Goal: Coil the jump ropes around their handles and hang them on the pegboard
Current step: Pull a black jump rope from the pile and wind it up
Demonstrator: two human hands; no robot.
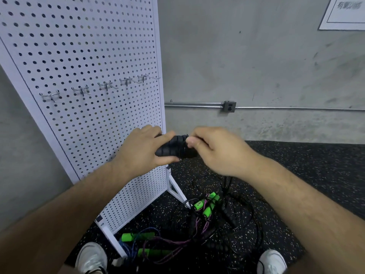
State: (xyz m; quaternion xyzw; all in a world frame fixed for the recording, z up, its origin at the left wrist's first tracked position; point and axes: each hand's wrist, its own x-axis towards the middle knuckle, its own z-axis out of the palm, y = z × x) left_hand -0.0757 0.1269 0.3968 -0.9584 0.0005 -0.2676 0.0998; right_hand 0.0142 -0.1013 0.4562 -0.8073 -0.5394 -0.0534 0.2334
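The pegboard stands at the left, and its row of five hooks carries nothing, so no rope has been hung yet. The work in hand is the first black rope. The left hand has its fingers curled round the black handles, holding them level in front of the board's right edge. The right hand pinches at the right end of that bundle with thumb and fingertips. Dark turns of cord already sit round the handles, though the frame is too dim to count them. A thin black cord shows below the right wrist and drops toward the floor, so this coil appears unfinished, with a loose tail left to wind on.

Most of the task is ahead. On the speckled floor mat, near the person's feet, lies a tangle of ropes. One green-handled rope lies by the board's foot and another pair of green handles nearer and to the left, with purple and blue cords crossing them. Loose black loops lie to the right (how many separate ropes that makes I cannot tell). Each of these will need untangling, coiling and hanging once the black one goes onto a hook.
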